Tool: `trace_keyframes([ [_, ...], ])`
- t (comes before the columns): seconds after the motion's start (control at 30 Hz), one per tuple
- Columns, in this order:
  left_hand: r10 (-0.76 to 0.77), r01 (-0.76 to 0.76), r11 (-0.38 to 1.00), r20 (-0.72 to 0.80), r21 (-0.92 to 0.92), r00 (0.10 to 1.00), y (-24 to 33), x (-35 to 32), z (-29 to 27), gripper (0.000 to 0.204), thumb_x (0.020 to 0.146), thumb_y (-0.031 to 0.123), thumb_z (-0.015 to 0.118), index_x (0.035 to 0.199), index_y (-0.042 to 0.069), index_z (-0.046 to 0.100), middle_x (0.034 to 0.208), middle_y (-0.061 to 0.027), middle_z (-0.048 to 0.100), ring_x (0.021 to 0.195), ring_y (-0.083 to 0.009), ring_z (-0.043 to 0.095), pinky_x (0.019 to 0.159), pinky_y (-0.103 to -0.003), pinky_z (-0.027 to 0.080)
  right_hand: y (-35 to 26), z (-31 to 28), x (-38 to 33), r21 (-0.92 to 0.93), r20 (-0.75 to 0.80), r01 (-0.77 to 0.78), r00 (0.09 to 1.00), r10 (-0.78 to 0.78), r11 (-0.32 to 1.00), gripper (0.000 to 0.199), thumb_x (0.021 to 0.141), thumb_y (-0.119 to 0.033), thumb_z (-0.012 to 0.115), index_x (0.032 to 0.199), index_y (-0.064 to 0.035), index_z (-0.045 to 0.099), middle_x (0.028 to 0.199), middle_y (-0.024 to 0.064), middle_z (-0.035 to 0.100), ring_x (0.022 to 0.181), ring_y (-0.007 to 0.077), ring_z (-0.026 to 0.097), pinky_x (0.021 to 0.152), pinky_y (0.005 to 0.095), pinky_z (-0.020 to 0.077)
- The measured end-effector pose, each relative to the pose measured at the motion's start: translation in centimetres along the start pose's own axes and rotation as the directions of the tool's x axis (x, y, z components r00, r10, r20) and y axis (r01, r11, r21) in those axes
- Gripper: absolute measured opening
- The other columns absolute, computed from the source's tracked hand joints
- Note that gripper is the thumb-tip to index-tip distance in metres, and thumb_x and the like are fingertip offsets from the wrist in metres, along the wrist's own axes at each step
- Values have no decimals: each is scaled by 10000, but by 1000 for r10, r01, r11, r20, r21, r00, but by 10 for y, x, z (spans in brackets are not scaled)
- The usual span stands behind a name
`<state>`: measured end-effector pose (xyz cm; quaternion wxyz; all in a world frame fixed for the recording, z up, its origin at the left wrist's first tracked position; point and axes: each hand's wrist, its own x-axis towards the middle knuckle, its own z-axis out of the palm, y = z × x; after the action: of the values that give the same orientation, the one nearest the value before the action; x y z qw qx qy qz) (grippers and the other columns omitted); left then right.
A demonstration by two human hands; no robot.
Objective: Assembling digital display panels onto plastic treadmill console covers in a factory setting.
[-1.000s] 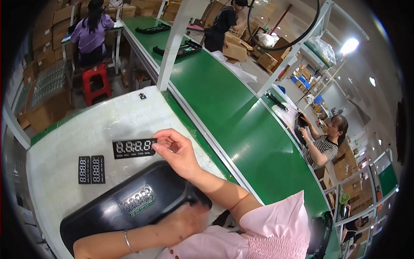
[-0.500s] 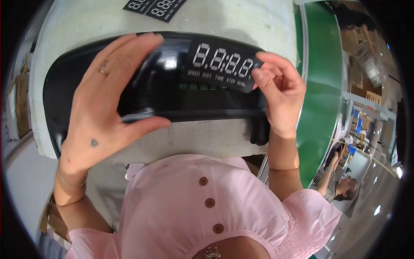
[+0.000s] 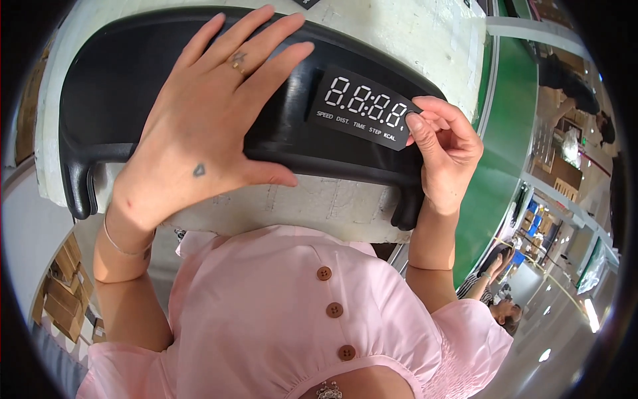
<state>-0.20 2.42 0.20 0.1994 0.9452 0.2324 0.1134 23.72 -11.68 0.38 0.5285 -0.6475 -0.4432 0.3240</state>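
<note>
A long black plastic console panel [image 3: 106, 100], with a curved top edge and a short leg at each end, lies on the pale work surface in front of me. My right hand [image 3: 446, 143] pinches the right end of a black display sticker [image 3: 362, 110] with white segment digits and small lettering. The sticker lies over the right half of the panel; whether it is stuck down I cannot tell. My left hand [image 3: 206, 126] is spread open over the panel's left and middle, fingers apart, thumb pointing toward the sticker. It hides much of the panel beneath it.
The pale padded work surface [image 3: 399, 33] extends beyond the panel. At the top edge shows a corner of another black sticker [image 3: 307, 2]. A green surface [image 3: 508, 113] runs along the right. Cardboard boxes [image 3: 63, 292] stand low at left; a person in stripes [image 3: 488, 286] is far right.
The sticker and my right hand have shifted slightly right and down in view. My left hand has moved right, its fingers spreading wider. The panel appears tilted differently, and the other stickers have mostly left view.
</note>
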Motion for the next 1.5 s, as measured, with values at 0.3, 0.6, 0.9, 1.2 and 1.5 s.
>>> trace_keyframes([
  [0.3,87,-87,996,-101,7,991,0,13,13,1098,529,661,742,1408,71,453,1497,-82,409,1387,-307,364,1164,-475,234,3,-5,1,-20,15,-6,1000,6,1000,223,841,43,712,1060,31,674,865,77,697,726,89,627,606,206,532],
  [0.6,80,-90,994,147,67,986,4,20,-11,938,782,724,600,1367,3,467,1445,-233,396,1371,-379,338,1132,-522,239,2,-5,0,-46,14,-6,1000,6,999,228,837,48,715,1060,35,673,866,78,694,726,89,624,606,206,527],
  [0.9,79,-86,995,145,42,986,3,19,-11,929,790,716,597,1367,0,469,1458,-232,380,1376,-378,330,1139,-515,225,1,-3,0,-51,2,-26,1000,26,998,231,833,52,718,1059,39,670,878,77,693,734,86,624,608,206,525],
  [1.2,104,-102,994,-82,22,991,-2,14,12,1057,544,674,722,1389,88,480,1491,-81,414,1378,-308,371,1157,-481,244,1,-4,0,-60,12,-22,1000,23,998,238,839,68,704,1073,48,664,890,77,691,739,81,624,616,197,522],
  [1.5,101,-101,995,-99,7,990,-2,14,13,1016,569,679,704,1372,92,495,1482,-80,422,1371,-316,375,1149,-487,251,0,-4,-1,-46,26,-36,999,37,998,249,843,77,694,1087,51,657,895,78,693,727,78,619,620,192,519],
])
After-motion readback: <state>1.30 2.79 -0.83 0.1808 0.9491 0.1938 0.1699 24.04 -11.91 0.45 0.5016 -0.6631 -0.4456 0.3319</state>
